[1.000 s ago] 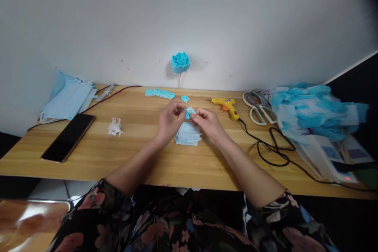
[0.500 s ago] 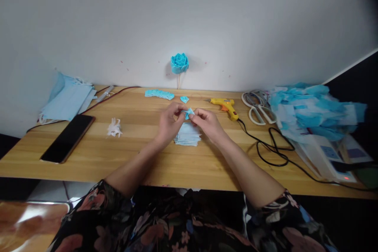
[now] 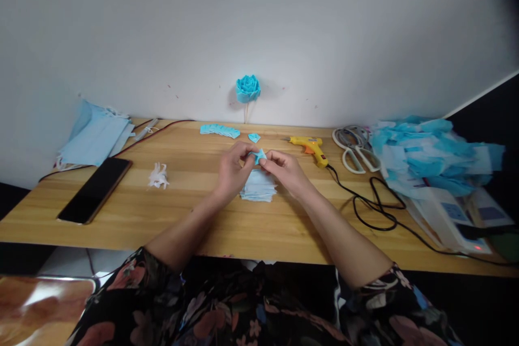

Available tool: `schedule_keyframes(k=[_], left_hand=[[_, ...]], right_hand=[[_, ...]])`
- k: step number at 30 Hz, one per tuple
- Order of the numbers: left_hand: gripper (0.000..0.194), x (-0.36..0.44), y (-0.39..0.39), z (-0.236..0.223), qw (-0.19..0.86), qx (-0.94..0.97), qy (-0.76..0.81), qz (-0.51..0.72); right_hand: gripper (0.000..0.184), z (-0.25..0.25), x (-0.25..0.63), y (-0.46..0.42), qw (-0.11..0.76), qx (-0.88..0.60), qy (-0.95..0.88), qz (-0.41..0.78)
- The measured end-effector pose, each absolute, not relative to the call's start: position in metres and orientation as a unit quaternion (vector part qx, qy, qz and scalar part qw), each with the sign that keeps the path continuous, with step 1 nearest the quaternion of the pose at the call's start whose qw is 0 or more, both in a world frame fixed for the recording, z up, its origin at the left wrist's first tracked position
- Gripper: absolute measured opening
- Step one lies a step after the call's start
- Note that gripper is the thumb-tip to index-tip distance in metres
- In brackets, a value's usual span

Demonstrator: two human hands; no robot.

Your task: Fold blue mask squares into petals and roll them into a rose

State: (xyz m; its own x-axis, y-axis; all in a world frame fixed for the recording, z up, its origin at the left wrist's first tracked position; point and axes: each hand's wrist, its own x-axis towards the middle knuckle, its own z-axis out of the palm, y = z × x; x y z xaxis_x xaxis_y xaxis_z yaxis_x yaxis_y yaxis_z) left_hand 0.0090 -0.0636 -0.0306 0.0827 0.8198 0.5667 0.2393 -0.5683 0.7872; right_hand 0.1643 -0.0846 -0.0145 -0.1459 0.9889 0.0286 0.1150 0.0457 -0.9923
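Between my two hands is a small light-blue fabric piece (image 3: 259, 156), partly folded and mostly covered by fingers. My left hand (image 3: 237, 167) pinches its left side, and my right hand (image 3: 286, 170) pinches the right side with thumb and fingers. Just below them lies a stack of pale-blue fabric squares (image 3: 258, 186). One folded blue petal (image 3: 253, 137) rests on the wood beyond my fingertips. To its left is an overlapping row of folded blue petals (image 3: 219, 130).
A blue fabric rose (image 3: 247, 89) on a stick stands against the wall. On the right are a yellow glue gun (image 3: 310, 147), white-handled scissors (image 3: 357, 158) and a heap of blue scraps (image 3: 433, 157). Leftward lie white strips (image 3: 158, 175), a phone (image 3: 95, 190) and face masks (image 3: 95, 132).
The fabric piece has been folded over and looks narrower between my fingers than a second ago. Both hands stay in nearly the same place.
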Motion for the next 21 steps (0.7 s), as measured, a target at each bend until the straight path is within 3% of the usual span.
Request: schedule_keyframes(k=[13, 21], left_hand=[[0.019, 0.0076, -0.0664, -0.0285, 0.219, 0.72, 0.381, 0.538], [0.018, 0.0092, -0.0663, -0.0305, 0.223, 0.721, 0.375, 0.539]], right_hand=[[0.05, -0.0246, 0.1688, -0.0778, 0.463, -0.477, -0.564, 0.49], [0.036, -0.0193, 0.1679, -0.0806, 0.461, -0.489, -0.562, 0.481]])
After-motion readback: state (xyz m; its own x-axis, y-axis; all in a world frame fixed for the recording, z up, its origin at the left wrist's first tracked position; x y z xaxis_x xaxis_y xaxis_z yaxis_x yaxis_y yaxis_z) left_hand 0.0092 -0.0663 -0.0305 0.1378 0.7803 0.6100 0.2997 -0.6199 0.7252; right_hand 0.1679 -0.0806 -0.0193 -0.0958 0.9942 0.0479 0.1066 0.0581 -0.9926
